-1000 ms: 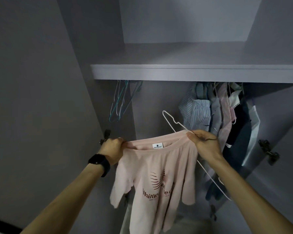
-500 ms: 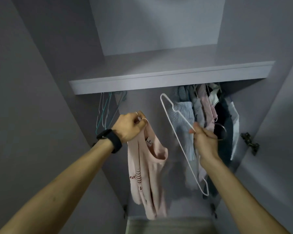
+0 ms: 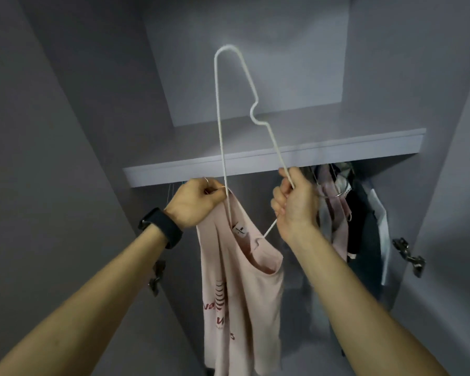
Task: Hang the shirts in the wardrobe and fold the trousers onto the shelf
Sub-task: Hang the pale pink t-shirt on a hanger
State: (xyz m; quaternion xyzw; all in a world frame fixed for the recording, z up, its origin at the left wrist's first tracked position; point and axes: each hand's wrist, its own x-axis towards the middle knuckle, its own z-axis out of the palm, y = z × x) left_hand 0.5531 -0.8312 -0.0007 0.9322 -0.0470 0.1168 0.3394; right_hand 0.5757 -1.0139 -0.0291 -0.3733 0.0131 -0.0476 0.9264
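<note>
One pink shirt [image 3: 242, 280] between left fingers [image 3: 217, 194]

The hanger [image 3: 219, 118] vanishes inside the right hand [image 3: 296, 204] and, under the left hand [image 3: 196, 204], inside the collar of the shirt [image 3: 239, 294]. The shirt's print is creased and unreadable, its label [image 3: 239, 229] too small to read, and its hem is cut off far below both hands. Clothes [image 3: 358, 226] behind the right hand are partly covered.

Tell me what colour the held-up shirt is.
The shirt is pale pink with dark red print; the head view shows it.
</note>
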